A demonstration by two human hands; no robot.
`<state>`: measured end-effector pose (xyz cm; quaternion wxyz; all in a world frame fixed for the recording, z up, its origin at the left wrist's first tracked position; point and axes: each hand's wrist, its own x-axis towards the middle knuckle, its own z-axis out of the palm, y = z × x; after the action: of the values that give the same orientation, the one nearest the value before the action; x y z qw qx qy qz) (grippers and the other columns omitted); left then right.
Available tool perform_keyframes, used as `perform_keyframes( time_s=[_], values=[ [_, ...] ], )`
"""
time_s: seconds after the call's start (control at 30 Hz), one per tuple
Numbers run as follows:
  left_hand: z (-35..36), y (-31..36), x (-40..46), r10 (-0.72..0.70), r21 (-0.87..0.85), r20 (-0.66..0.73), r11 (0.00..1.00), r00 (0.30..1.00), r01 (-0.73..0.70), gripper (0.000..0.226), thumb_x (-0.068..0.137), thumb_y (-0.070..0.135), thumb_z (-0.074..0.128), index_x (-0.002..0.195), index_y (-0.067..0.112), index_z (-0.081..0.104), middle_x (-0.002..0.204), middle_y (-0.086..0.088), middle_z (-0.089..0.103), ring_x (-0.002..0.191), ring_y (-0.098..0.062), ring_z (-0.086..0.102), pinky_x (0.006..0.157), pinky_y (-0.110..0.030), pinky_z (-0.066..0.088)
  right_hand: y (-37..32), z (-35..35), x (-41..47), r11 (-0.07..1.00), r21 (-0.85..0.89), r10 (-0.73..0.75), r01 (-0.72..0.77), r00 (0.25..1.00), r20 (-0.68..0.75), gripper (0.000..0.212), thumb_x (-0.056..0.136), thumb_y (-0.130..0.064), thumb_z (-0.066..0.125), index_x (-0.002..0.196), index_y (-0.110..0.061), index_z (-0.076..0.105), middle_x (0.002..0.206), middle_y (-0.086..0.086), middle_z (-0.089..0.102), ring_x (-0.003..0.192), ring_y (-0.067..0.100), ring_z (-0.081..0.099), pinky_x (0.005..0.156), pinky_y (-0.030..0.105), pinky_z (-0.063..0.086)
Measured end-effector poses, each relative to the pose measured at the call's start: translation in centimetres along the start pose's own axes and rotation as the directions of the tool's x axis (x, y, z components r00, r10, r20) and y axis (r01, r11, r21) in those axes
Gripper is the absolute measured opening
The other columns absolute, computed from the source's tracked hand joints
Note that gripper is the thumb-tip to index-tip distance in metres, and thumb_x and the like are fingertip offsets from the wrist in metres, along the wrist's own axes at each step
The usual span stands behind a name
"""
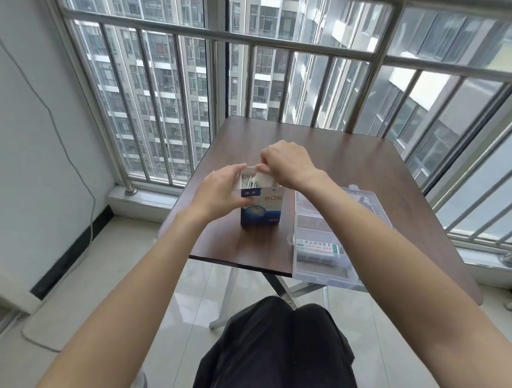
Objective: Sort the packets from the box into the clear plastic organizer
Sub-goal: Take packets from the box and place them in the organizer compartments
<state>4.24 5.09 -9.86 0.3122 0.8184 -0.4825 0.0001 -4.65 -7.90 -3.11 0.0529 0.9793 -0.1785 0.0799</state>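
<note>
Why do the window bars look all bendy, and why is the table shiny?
Head view: the wide lens bends the window bars near the edges; daylight from the windows glares off the table and floor tiles; the clear organizer looks hazy.

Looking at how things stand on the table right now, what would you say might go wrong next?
1. The tall blue and white cardboard box stands upright; if the left hand holding its side loosens while the right hand tugs at the open top, it may tip and spill the white packets.
2. The clear plastic organizer overhangs the dark wooden table edge; the right forearm above could knock it.
</note>
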Motion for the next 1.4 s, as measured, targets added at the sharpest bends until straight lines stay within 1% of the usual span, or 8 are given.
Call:
perform_keyframes(
  time_s=[0.13, 0.33, 0.6, 0.77, 0.9, 1.07, 1.17, 1.4],
  values=[
    [-0.1, 0.1, -0.1, -0.007, -0.009, -0.002, 1.0, 1.0, 0.007, 0.082, 0.07, 0.039, 0.079, 0.139, 0.015, 0.042, 0.138, -0.001, 0.051, 0.127, -0.018, 0.046, 0.103, -0.03, 0.034, 0.7, 0.0, -0.2, 0.995, 0.08, -0.063, 0.064, 0.998, -0.015, 0.03, 0.097, -0.039, 0.047, 0.083, -0.014, 0.056, 0.097, 0.007, 0.061, 0.082, 0.025, 0.055, 0.064, 0.03, 0.034],
    [-0.2, 0.3, -0.2, -0.003, 0.004, -0.002, 1.0, 1.0, 0.003, 0.083, 0.07, 0.039, 0.079, 0.14, 0.016, 0.041, 0.139, 0.0, 0.05, 0.127, -0.015, 0.045, 0.1, -0.025, 0.033, 1.0, -0.1, -0.7, 0.968, 0.249, -0.022, 0.041, 0.997, -0.08, 0.03, 0.097, -0.036, 0.047, 0.095, -0.008, 0.059, 0.094, 0.014, 0.066, 0.08, 0.031, 0.06, 0.065, 0.032, 0.039],
    [-0.3, 0.4, -0.3, -0.011, 0.014, 0.001, 1.0, 1.0, 0.011, 0.083, 0.07, 0.041, 0.079, 0.14, 0.018, 0.041, 0.14, 0.001, 0.049, 0.128, -0.015, 0.045, 0.101, -0.028, 0.034, 1.7, -1.5, -1.4, 0.924, 0.381, -0.153, 0.035, 0.947, 0.284, 0.035, 0.082, -0.032, 0.072, 0.111, -0.013, 0.066, 0.098, 0.0, 0.061, 0.091, 0.016, 0.057, 0.07, 0.023, 0.044],
    [-0.2, 0.3, -0.3, -0.007, -0.004, 0.005, 1.0, 1.0, 0.007, 0.083, 0.07, 0.039, 0.08, 0.14, 0.018, 0.041, 0.138, 0.001, 0.051, 0.127, -0.016, 0.046, 0.102, -0.031, 0.037, 2.0, -1.5, -1.2, 0.886, 0.463, -0.188, 0.02, 0.929, 0.32, 0.029, 0.084, -0.016, 0.07, 0.112, -0.013, 0.067, 0.102, -0.002, 0.064, 0.094, 0.015, 0.057, 0.068, 0.021, 0.044],
    [-0.2, 0.2, -0.4, -0.003, -0.014, 0.017, 1.0, 1.0, 0.003, 0.083, 0.071, 0.039, 0.079, 0.14, 0.018, 0.04, 0.139, 0.001, 0.05, 0.127, -0.016, 0.045, 0.102, -0.033, 0.038, 2.2, -1.2, -1.3, 0.856, 0.517, -0.169, 0.026, 0.958, 0.232, 0.019, 0.085, -0.014, 0.068, 0.103, -0.011, 0.07, 0.099, 0.0, 0.067, 0.088, 0.013, 0.059, 0.062, 0.013, 0.046],
    [-0.1, 0.1, -0.3, -0.006, -0.023, 0.02, 1.0, 1.0, 0.006, 0.082, 0.071, 0.039, 0.079, 0.14, 0.018, 0.04, 0.139, 0.002, 0.049, 0.128, -0.015, 0.044, 0.103, -0.035, 0.037, 2.1, -0.1, -0.5, 0.9, 0.43, -0.034, 0.075, 0.994, -0.103, 0.013, 0.087, -0.008, 0.062, 0.097, -0.007, 0.071, 0.095, 0.008, 0.07, 0.078, 0.014, 0.058, 0.072, 0.028, 0.051],
    [-0.1, 0.1, -0.3, -0.008, -0.026, 0.022, 1.0, 1.0, 0.009, 0.083, 0.071, 0.04, 0.079, 0.141, 0.018, 0.039, 0.139, 0.002, 0.049, 0.128, -0.015, 0.044, 0.103, -0.036, 0.038, 1.8, 0.6, 0.0, 0.947, 0.312, -0.03, 0.079, 0.987, -0.157, 0.016, 0.089, -0.006, 0.057, 0.1, -0.008, 0.069, 0.096, 0.01, 0.071, 0.077, 0.018, 0.058, 0.068, 0.026, 0.041],
    [-0.3, 0.2, -0.5, 0.003, -0.026, 0.025, 1.0, 1.0, -0.002, 0.083, 0.072, 0.04, 0.078, 0.141, 0.018, 0.038, 0.14, 0.002, 0.048, 0.129, -0.014, 0.043, 0.104, -0.034, 0.037, 1.5, 0.4, 0.7, 0.944, 0.279, -0.086, 0.177, 0.947, -0.308, 0.013, 0.091, -0.009, 0.058, 0.097, -0.005, 0.069, 0.093, 0.012, 0.072, 0.084, 0.027, 0.068, 0.073, 0.033, 0.053]
  ],
)
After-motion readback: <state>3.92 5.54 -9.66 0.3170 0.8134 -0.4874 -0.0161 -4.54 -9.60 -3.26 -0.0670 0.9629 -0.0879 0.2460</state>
